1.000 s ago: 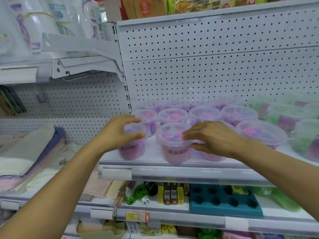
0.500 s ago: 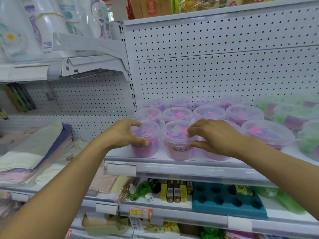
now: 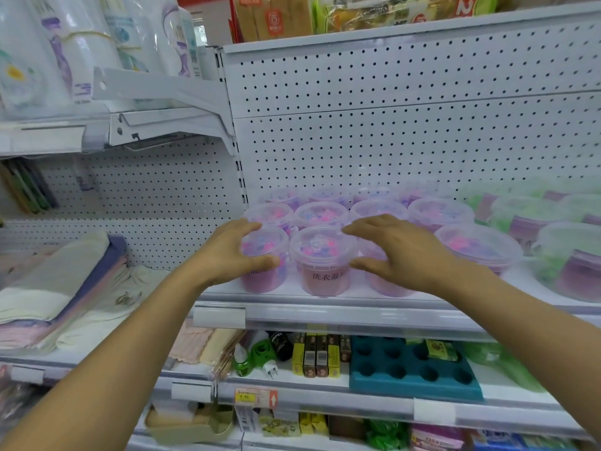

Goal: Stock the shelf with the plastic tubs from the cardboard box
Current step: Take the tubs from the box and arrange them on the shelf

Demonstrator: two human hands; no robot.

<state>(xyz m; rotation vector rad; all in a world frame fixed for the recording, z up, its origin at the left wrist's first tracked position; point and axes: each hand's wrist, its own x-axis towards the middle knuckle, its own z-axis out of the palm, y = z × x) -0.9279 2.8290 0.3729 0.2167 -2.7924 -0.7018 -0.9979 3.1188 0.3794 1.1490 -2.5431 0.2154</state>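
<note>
Several clear plastic tubs of pink and purple beads stand in rows on the white shelf (image 3: 341, 315). My left hand (image 3: 234, 252) grips the front-left tub (image 3: 265, 278), fingers over its lid and thumb across its front. The middle front tub (image 3: 323, 268) stands free between my hands. My right hand (image 3: 400, 252) arches over the third front tub (image 3: 385, 281), fingers on the lid and thumb at its side, hiding most of it. A larger pink tub (image 3: 478, 247) stands to the right. The cardboard box is not in view.
Green tubs (image 3: 566, 255) fill the shelf's right end. Perforated back panel (image 3: 390, 131) rises behind the rows. Folded towels (image 3: 65, 281) lie on the left shelf. Below are small boxes, a green bottle and a teal tray (image 3: 413, 369). Packs sit on upper shelves.
The front-left tub in my left hand has slid back from the shelf's edge into line with the middle tub. My right hand stays over the third tub, fingers a little more spread.
</note>
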